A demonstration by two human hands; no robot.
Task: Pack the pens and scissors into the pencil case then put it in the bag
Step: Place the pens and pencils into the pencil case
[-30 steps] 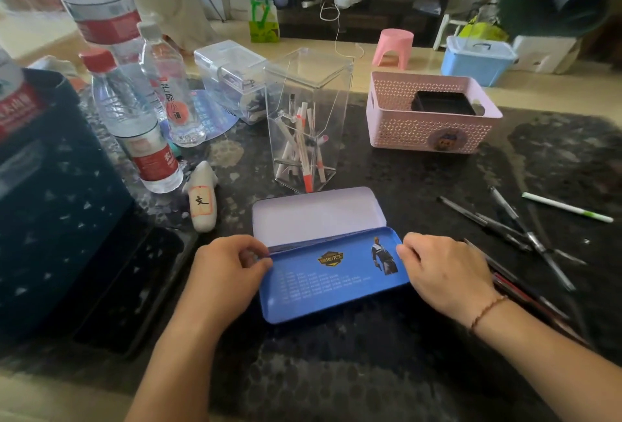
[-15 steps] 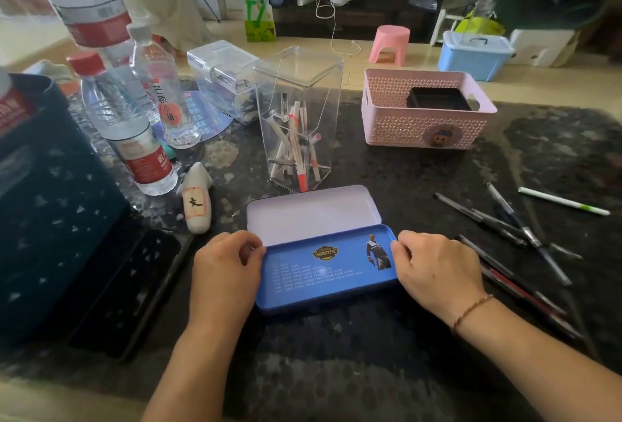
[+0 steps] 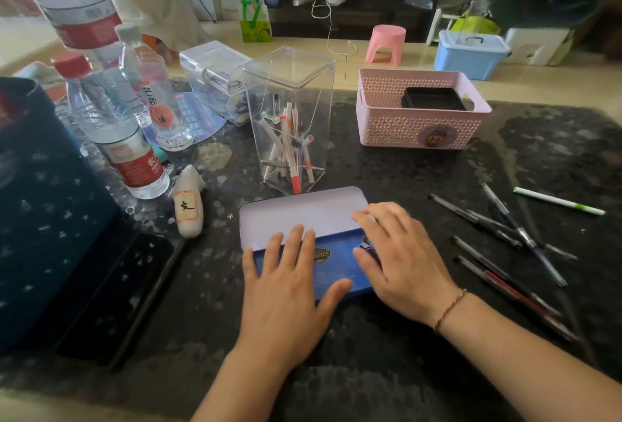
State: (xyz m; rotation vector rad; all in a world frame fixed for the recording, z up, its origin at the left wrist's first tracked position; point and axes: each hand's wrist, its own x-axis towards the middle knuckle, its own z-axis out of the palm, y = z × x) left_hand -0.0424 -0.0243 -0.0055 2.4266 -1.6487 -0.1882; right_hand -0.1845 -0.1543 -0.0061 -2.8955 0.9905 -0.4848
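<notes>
The blue tin pencil case (image 3: 331, 265) lies open in front of me, its pale lavender half (image 3: 296, 211) at the back. My left hand (image 3: 286, 290) rests flat on the blue half, fingers spread. My right hand (image 3: 400, 260) lies over the case's right end, thumb on the blue half and fingertips on the lavender half. Several dark pens (image 3: 498, 229) lie loose on the black table to the right, and a white and green pen (image 3: 558, 201) sits further back. The dark blue bag (image 3: 43, 219) stands at the left. I see no scissors.
A clear box of pens (image 3: 289, 125) stands just behind the case. A pink basket (image 3: 420, 129) is at the back right. Water bottles (image 3: 114, 132) crowd the back left, with a small white figure (image 3: 187, 206) and a black phone (image 3: 114, 297) near the bag.
Both hands have left the case's two ends and moved inward onto it. The left hand now lies flat on the blue half, and the right hand's fingers reach onto the lavender half.
</notes>
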